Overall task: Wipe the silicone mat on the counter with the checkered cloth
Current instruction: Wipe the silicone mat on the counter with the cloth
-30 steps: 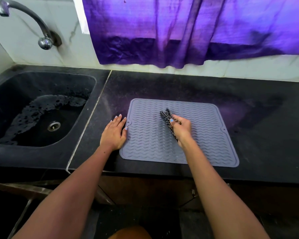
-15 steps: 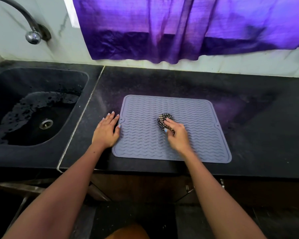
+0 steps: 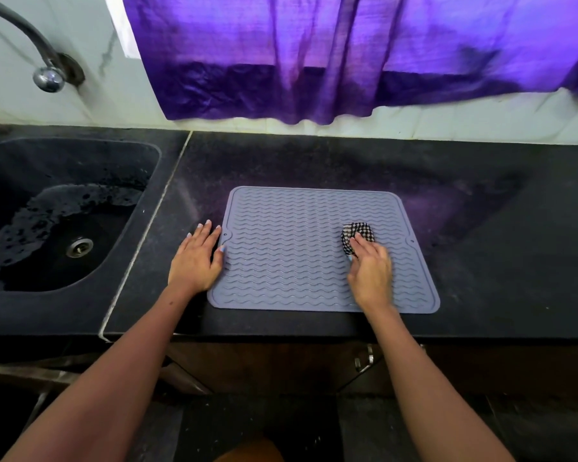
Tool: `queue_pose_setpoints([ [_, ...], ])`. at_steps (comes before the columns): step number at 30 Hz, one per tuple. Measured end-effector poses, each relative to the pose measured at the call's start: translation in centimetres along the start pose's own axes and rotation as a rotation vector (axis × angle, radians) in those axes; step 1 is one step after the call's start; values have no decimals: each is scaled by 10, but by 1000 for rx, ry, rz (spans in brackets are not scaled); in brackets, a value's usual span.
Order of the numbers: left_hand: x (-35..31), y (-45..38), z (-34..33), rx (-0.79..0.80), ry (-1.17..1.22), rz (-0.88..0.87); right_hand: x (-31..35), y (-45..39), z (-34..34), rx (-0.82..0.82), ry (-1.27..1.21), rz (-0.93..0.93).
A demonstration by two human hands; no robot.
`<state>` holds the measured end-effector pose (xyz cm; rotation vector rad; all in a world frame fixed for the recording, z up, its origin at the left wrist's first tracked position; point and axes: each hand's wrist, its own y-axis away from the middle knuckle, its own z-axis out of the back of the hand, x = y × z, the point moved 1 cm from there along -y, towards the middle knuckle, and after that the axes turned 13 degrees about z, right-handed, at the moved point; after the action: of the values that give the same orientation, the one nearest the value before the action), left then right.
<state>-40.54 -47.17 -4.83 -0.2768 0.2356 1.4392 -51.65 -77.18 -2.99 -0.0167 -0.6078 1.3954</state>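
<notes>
My right hand (image 3: 369, 270) presses the bunched cloth (image 3: 357, 235) onto the mat's (image 3: 287, 255) right half. My left hand (image 3: 196, 260), fingers spread, pins the left edge. I advise overlapping strokes along the ridges.

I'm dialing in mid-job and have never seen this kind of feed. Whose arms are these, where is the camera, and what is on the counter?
No machine here: these are a person's two bare arms, filmed by one wide-angle camera worn on their head, looking forward and down. On the black counter lies a grey silicone mat with wavy ridges. The right hand presses a bunched checkered cloth onto the mat's right part. The left hand lies flat at the mat's left edge. A sink and a tap are to the left, a purple curtain behind.
</notes>
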Motion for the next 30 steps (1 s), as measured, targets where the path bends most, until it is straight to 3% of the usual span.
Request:
queue_pose_setpoints([
  [3,-1,1,1,5,1,-2,-7,-8,7,3,-142,-35],
  [5,-1,2,2,11,-8,0,-9,-21,19,-11,-409,-247],
  [7,-1,3,5,18,-12,6,-12,-32,34,-144,-674,-492],
  [9,-1,3,6,21,-10,6,-17,-29,46,-284,-551,-568],
  [11,-2,3,4,18,-4,8,-21,-11,49,-320,-321,-492],
  [16,-2,2,3,10,7,8,-32,17,27,-53,121,-147],
  [19,-1,3,5,19,-7,-1,-41,10,32,-46,87,-109],
  [21,-1,3,5,25,-4,-1,-53,0,40,-48,-94,-164],
  [23,-1,3,5,31,-6,-2,-60,-12,56,-106,-419,-426],
  [25,-1,3,7,39,-5,-3,-66,-15,69,-282,-623,-658],
  [27,-3,5,11,36,13,7,-64,-3,72,-419,-509,-738],
  [30,-7,1,13,-8,60,36,-48,29,57,-418,-256,-613],
])
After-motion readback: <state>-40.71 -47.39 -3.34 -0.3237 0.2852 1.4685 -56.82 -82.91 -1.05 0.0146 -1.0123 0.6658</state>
